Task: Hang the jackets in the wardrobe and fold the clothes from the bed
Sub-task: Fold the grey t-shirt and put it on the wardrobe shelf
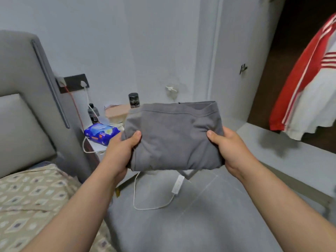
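A folded grey garment is held up in the air in front of me, above the grey floor. My left hand grips its left edge, thumb on top. Its right edge is gripped the same way by my right hand. At the far right a red and white jacket hangs inside the open dark wardrobe. The bed with a patterned cover lies at the lower left.
A bedside table by the grey headboard holds a blue wipes pack, bottles and a box. A white cable lies on the floor under the garment. A grey ledge runs below the wardrobe.
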Motion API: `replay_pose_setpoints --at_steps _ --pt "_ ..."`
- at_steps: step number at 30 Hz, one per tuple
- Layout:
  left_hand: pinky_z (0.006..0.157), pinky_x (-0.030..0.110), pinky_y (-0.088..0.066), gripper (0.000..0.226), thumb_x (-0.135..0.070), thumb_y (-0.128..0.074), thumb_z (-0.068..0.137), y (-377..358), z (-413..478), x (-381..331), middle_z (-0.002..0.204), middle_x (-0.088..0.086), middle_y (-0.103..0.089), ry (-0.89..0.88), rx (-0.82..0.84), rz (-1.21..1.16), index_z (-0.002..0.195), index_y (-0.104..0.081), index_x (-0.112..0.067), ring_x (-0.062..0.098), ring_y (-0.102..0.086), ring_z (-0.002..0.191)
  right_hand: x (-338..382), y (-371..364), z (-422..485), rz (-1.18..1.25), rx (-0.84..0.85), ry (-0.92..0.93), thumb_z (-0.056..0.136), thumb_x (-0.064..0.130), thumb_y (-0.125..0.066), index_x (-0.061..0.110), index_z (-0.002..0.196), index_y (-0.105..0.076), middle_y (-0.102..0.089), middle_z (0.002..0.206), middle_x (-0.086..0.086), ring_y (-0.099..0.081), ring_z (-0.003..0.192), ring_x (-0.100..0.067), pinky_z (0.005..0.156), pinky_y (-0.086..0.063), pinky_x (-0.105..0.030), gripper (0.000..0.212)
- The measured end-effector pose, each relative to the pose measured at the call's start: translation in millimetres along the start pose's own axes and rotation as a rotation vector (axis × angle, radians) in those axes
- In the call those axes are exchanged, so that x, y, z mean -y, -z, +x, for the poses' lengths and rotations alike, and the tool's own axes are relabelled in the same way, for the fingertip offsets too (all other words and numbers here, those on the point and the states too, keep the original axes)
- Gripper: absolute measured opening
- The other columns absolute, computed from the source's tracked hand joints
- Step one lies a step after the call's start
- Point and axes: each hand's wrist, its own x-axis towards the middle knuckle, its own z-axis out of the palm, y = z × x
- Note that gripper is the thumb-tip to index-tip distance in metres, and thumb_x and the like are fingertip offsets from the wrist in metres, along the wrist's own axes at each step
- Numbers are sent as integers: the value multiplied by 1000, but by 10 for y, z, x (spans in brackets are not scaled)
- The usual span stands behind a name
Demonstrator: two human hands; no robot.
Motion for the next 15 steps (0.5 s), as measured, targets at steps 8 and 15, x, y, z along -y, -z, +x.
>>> replay_pose_setpoints --at_steps 8,15 --pt "84 36 -54 61 -53 -85 62 -1542 1197 550 110 2 -75 74 285 10 110 -69 -19 20 -71 103 -15 1008 1324 52 -220 -20 98 14 -59 19 108 -69 -77 102 4 -73 95 -14 80 -55 -33 15" --pt "88 42 -54 97 -66 -89 35 -2607 2110 -683 110 -2 -75 65 378 69 120 -66 -24 20 -72 102 1434 1210 2211 28 -296 19 98 14 -59 19 108 -69 -77 100 4 -73 94 -14 76 -56 -28 15"
